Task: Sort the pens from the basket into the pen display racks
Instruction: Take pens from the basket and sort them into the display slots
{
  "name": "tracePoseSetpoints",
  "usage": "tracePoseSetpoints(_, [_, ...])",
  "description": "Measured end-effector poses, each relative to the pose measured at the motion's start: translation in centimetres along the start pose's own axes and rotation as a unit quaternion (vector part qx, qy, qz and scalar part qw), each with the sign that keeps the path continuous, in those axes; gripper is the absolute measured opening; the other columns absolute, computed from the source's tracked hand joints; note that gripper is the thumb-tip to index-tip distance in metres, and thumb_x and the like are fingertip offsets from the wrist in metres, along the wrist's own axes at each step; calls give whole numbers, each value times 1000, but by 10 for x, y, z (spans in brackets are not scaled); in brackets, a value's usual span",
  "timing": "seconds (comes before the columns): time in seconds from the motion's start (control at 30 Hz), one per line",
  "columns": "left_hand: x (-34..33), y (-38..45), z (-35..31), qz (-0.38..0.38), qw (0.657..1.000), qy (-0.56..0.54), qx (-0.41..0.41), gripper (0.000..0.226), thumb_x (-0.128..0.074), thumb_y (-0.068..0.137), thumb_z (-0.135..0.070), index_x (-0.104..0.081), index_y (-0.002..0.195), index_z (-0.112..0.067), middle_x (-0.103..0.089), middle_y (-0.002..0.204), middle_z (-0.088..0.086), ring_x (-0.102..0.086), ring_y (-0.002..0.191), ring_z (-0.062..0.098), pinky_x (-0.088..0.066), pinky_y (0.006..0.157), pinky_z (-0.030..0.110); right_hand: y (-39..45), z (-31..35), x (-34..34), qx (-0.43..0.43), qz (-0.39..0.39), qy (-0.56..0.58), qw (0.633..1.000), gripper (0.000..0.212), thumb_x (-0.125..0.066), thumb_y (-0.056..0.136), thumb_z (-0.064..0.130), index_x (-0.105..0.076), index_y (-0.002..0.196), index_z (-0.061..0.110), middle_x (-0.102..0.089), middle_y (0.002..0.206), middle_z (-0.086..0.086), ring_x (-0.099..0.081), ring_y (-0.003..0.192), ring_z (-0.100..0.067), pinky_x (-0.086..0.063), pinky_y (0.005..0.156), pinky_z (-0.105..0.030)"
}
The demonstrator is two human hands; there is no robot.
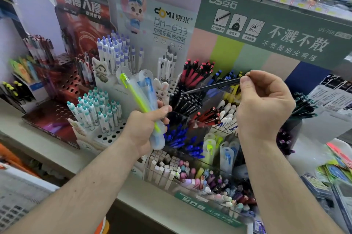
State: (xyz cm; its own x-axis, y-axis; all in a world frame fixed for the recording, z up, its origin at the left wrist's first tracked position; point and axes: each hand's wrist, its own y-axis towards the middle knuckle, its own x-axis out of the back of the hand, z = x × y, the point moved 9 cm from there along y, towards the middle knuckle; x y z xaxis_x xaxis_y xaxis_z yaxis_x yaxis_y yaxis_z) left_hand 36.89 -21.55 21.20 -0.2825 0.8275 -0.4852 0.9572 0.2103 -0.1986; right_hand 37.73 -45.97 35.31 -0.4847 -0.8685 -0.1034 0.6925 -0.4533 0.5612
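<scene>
While both hands hover above crowded racks:
Left hand (144, 125): fingers grip packaged pens (146, 100).
Right hand (264, 104): fingers pinch dark pen (213, 86) over the black-pen compartment (186, 100).

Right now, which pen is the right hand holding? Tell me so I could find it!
Find the big green sign on the right. Below it the right hand pinches one dark pen by its end, above the clear bins. It is the only pen lying almost flat in the air; the others stand packed in bins.
</scene>
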Motion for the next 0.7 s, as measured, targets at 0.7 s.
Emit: tracePoseSetpoints(0.7, [-9, -6, 15, 59, 993, 98, 6, 9, -71, 87, -8, -66, 94, -13, -59, 77, 8, -56, 61, 15, -47, 55, 29, -58, -25, -107, 318, 235, -413, 820, 34, -57, 89, 30, -72, 116, 14, -72, 74, 0, -64, 83, -28, -31, 86, -41])
